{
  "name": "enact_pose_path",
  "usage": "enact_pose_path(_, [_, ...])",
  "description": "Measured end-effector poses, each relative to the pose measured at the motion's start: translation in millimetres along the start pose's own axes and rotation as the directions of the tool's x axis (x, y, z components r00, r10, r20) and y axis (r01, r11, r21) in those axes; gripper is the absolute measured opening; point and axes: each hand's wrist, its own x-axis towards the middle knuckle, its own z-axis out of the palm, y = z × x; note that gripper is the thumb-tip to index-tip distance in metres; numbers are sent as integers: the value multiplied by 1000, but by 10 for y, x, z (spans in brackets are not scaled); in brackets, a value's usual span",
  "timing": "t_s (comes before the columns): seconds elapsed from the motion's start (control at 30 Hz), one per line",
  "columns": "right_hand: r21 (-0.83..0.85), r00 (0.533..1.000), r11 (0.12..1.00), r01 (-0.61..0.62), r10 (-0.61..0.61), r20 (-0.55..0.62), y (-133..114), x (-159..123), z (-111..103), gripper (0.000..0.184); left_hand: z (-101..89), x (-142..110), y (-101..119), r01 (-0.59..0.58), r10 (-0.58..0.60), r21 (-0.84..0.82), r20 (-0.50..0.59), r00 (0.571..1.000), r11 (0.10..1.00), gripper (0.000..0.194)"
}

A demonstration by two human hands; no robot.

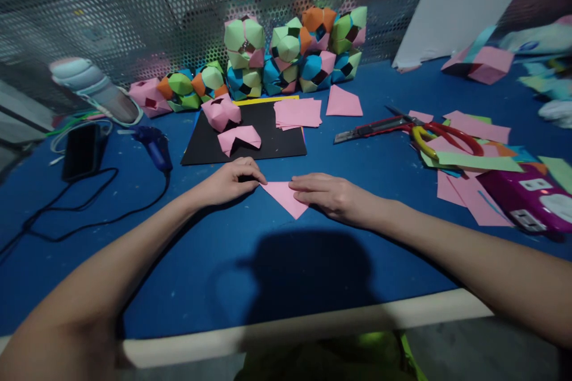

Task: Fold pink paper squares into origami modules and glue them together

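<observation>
A pink sheet of paper (286,195), folded into a triangle with its point towards me, lies on the blue table. At its left corner, my left hand (232,181) has its fingers curled and its thumb and fingertips pinching the paper's tip. My right hand (335,196) rests on the right part of the triangle, fingers stretched out and lying flat, hiding that corner. Just beyond my hands, a folded pink paper piece (240,138) and a pink paper ball (221,112) sit on a black board (277,146). Beside them lies a stack of pink paper squares (298,113).
Several coloured paper balls (245,41) stand stacked along the perforated metal panel (179,18). A cutter knife (370,128), scissors (451,134), paper scraps and a purple power strip (527,199) lie right. Left are a glue gun (154,146), phone (83,152) and bottle (96,89).
</observation>
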Motion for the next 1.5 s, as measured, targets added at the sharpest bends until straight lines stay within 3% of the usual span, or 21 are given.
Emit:
enact_pose_path(0.2, [-9,1000,1000,11,-11,2,12,-5,13,24,16,-9,32,16,-16,1,-32,999,1000,16])
enact_pose_path(0.33, [-8,1000,1000,-4,4,15,9,1,6,26,61,-38,203,-33,42,82,-112,993,996,17])
enact_pose_path(0.4, [-11,1000,1000,-4,4,23,3,4,-3,26,104,-66,321,-93,104,137,-77,992,986,21])
enact_pose_path(0.5, [-27,1000,1000,1,-1,15,-5,6,-9,25,190,-115,461,-205,194,246,66,979,947,26])
enact_pose_path(0.63, [-30,1000,1000,4,-3,7,-3,5,-4,25,283,-163,498,-301,240,373,201,950,878,31])
enact_pose_path(1.03, [-18,999,1000,-10,11,32,9,-12,10,26,350,-191,502,-353,281,440,222,934,826,31])
enact_pose_path(1.17, [-89,990,988,-124,130,59,10,-41,-71,30,424,-216,567,-342,295,491,173,940,802,27])
enact_pose_path(1.3, [-222,949,933,-284,307,77,-5,-35,-201,33,468,-222,603,-348,320,478,141,937,807,26])
enact_pose_path(1.5, [-314,896,895,-316,390,211,2,-65,-391,34,474,-243,533,-368,359,447,108,927,815,26])
